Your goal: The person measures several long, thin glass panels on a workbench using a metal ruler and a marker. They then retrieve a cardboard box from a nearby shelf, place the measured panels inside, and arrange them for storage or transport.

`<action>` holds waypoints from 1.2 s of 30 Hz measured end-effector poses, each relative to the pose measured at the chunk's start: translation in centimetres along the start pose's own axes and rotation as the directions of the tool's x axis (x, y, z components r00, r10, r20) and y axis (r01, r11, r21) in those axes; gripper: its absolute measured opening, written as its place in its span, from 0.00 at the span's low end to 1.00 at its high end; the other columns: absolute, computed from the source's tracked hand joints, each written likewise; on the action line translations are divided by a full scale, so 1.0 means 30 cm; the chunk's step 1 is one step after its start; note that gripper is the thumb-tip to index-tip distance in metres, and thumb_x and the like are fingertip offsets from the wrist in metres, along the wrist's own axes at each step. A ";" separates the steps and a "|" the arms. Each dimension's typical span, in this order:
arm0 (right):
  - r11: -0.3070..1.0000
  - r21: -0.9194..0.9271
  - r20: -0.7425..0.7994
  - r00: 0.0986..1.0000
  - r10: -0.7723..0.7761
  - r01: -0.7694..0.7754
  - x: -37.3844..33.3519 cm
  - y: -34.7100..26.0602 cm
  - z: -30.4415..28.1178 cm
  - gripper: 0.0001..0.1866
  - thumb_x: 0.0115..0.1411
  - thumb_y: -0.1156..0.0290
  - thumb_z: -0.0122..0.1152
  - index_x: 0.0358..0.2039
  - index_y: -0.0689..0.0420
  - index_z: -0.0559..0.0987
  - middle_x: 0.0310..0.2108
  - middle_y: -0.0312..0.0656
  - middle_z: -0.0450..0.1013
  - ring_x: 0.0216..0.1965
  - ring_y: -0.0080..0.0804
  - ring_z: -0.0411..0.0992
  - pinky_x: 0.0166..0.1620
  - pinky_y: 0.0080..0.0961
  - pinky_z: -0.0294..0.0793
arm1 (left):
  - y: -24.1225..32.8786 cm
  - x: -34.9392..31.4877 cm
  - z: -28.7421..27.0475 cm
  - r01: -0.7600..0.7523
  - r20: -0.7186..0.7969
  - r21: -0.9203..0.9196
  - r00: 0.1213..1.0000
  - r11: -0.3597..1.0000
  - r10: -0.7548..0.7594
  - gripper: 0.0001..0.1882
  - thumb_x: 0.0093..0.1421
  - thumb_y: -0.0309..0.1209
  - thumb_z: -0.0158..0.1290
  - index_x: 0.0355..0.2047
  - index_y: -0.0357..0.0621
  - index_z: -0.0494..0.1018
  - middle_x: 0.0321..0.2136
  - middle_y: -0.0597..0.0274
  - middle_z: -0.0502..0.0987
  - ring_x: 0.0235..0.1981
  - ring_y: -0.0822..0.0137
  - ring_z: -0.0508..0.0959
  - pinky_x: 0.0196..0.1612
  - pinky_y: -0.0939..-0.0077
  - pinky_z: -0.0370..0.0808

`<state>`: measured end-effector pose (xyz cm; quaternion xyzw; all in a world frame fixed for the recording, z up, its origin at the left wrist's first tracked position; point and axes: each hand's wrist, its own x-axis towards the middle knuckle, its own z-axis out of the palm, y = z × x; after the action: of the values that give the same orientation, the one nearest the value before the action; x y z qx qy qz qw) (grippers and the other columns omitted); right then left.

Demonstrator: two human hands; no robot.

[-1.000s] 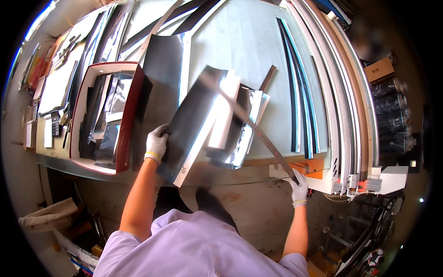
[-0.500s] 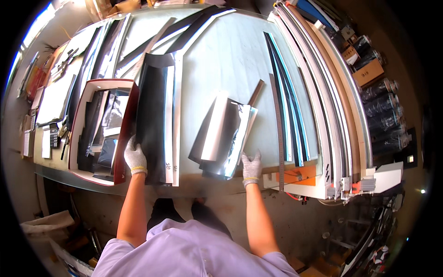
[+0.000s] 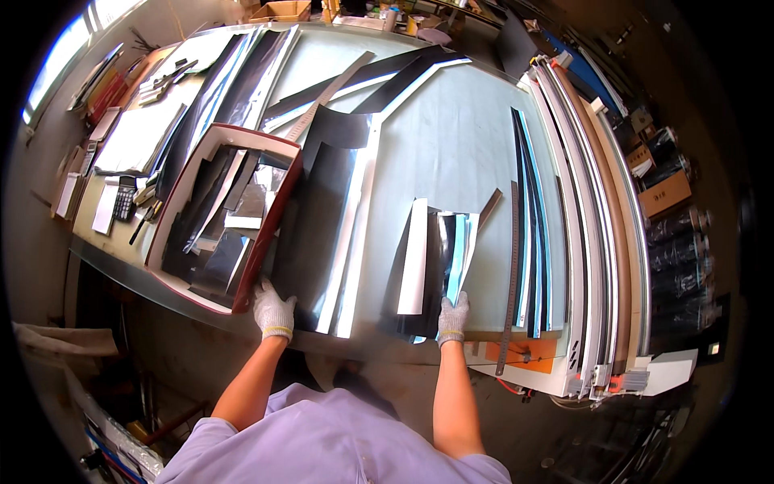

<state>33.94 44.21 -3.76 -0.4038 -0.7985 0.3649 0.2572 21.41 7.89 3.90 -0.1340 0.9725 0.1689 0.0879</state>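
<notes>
My left hand (image 3: 275, 311), in a pale knit glove, is at the near left corner of a long dark film sheet (image 3: 318, 210), its fingers closed on the edge. The sheet overlaps another dark one, with white-edged strips along its right side. My right hand (image 3: 453, 318), gloved alike, pinches the near end of a small pile of film pieces (image 3: 431, 262), dark, white and light blue. Its fingertips are partly hidden by the pile. A brown strip (image 3: 490, 202) sticks out past the pile's far right corner.
A red-rimmed box (image 3: 278, 218) of film offcuts stands left of the sheet. Right of the pile lie a long ruler (image 3: 511, 282) and narrow dark-and-blue strips (image 3: 530, 234). Long rails (image 3: 601, 218) line the table's right side. Papers and a calculator (image 3: 125, 198) lie far left.
The view has shifted. My left hand has slid to the sheet's near corner, and the sheet's far end sits closer to me. My right hand has closed on the small pile, which is turned more upright.
</notes>
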 end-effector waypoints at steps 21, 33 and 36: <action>0.624 0.662 0.447 0.887 0.117 -0.416 0.023 -0.341 -0.118 0.23 0.58 0.75 0.61 0.55 0.66 0.73 0.42 0.43 0.77 0.41 0.34 0.76 0.46 0.31 0.76 | -0.132 0.005 0.092 -0.153 0.069 -0.678 0.961 0.719 0.269 0.23 0.60 0.21 0.55 0.57 0.28 0.72 0.52 0.41 0.79 0.55 0.56 0.79 0.58 0.69 0.72; 0.946 -0.325 0.084 0.996 0.039 -0.009 -0.199 -0.420 0.182 0.41 0.50 0.61 0.75 0.63 0.58 0.68 0.55 0.55 0.70 0.58 0.53 0.68 0.58 0.41 0.71 | -0.175 0.035 0.215 -0.004 0.138 -0.836 0.966 0.548 0.218 0.25 0.62 0.22 0.54 0.60 0.27 0.68 0.54 0.41 0.77 0.55 0.57 0.78 0.58 0.71 0.72; 0.831 -0.526 0.017 0.974 0.224 -0.182 -0.219 -0.414 0.138 0.48 0.50 0.62 0.75 0.68 0.55 0.60 0.58 0.56 0.67 0.59 0.53 0.67 0.59 0.44 0.70 | -0.112 0.018 0.135 0.259 0.322 -0.907 0.935 0.333 0.150 0.27 0.62 0.25 0.56 0.61 0.28 0.68 0.52 0.44 0.78 0.49 0.58 0.80 0.54 0.71 0.74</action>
<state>28.89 32.11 2.80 -0.5260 -0.8294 0.1757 0.0667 22.40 6.15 -0.99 -0.1607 0.6573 0.7162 0.1710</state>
